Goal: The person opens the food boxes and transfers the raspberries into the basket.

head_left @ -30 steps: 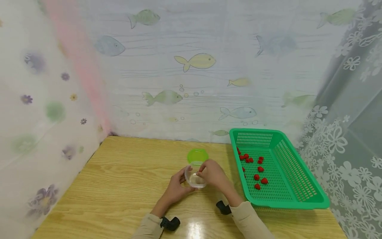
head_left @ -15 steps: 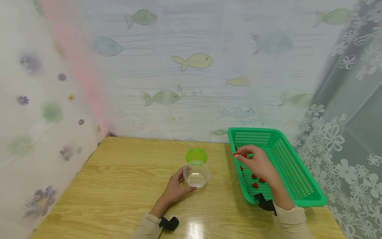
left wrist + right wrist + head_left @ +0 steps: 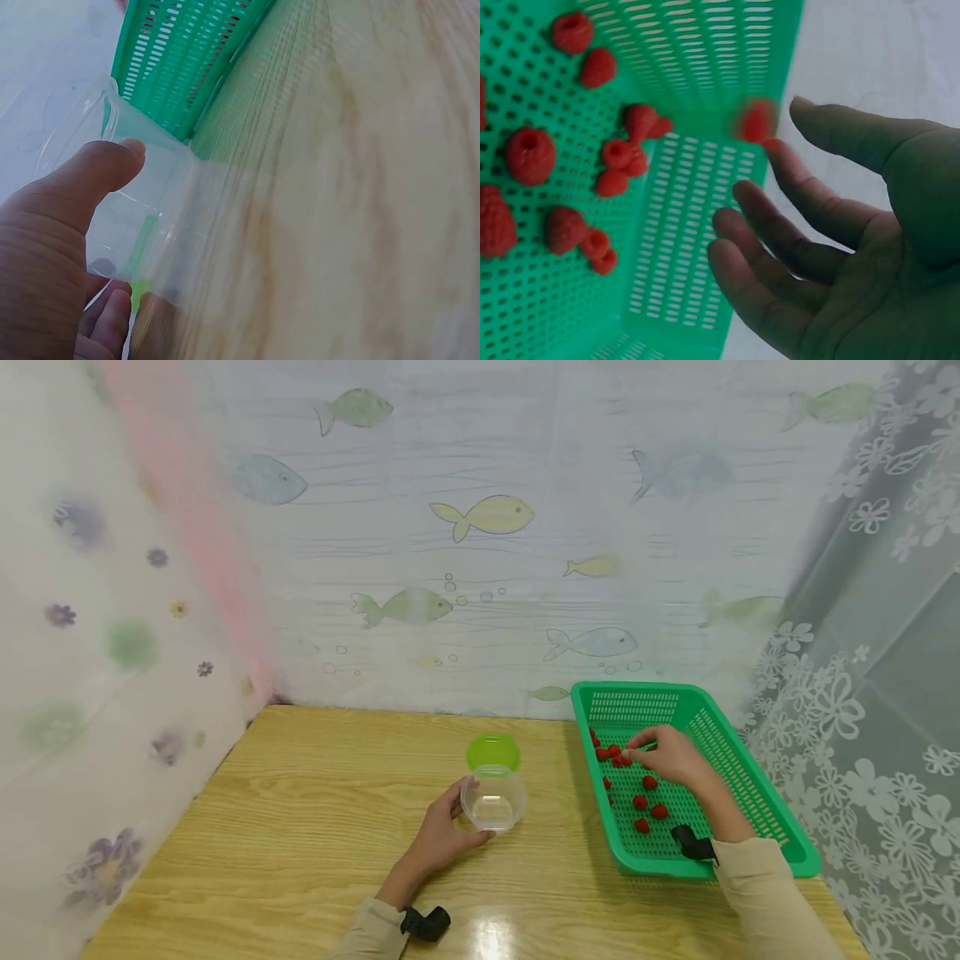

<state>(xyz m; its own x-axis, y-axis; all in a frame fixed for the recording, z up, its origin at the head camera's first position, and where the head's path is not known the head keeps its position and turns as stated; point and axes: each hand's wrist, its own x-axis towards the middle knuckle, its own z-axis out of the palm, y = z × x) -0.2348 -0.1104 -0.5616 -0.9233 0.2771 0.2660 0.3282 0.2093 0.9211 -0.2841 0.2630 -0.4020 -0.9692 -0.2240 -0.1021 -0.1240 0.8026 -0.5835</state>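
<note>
My left hand (image 3: 444, 828) holds a clear plastic bowl (image 3: 492, 800) on the table, thumb at its near side and fingers round the far side. Through its see-through wall no fruit shows. My right hand (image 3: 667, 755) is over the green basket (image 3: 757, 777), thumb and fingers spread apart. In the right wrist view, a blurred raspberry (image 3: 756, 120) hangs in the air just off the index fingertip, with the thumb away from it. Several red raspberries (image 3: 531, 155) lie scattered on the basket's perforated floor, mostly toward its left side.
A bright green lid (image 3: 492, 752) lies on the wooden table (image 3: 337, 793) just behind the bowl. The basket stands at the table's right side, its raised rim beside the right forearm. Patterned curtains (image 3: 480, 610) hang behind and at both sides.
My right hand has moved from inside the bowl rightward to the basket, pinching a raspberry on the way, and its fingers have parted from it. The left hand has stayed on the bowl.
</note>
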